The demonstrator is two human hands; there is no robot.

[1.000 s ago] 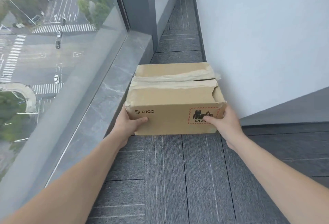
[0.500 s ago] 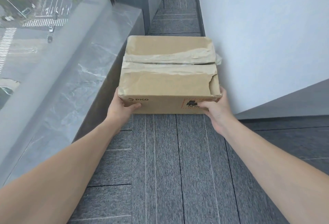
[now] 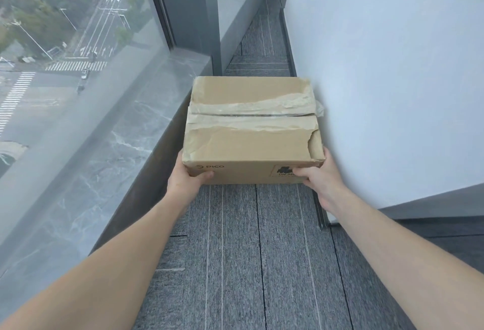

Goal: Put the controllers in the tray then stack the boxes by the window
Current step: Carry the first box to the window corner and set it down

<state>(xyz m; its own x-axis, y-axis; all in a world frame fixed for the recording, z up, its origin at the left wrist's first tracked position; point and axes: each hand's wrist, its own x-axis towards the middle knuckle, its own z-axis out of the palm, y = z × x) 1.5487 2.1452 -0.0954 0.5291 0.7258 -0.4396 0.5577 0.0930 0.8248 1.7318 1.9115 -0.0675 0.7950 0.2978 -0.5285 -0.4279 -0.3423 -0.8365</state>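
1. Cardboard box [image 3: 252,130] w/ torn tape on top sits in narrow gap betw. window sill [image 3: 146,120] and white wall [image 3: 392,80]; can't tell if it rests on the carpet [image 3: 235,251].
2. Left hand [image 3: 187,181] grips box's near-left corner, thumb curled onto front face by PICO logo.
3. Right hand [image 3: 318,175] grips near-right corner, thumb over red-framed label.
4. Window [image 3: 65,67] is left of box, just past sill.
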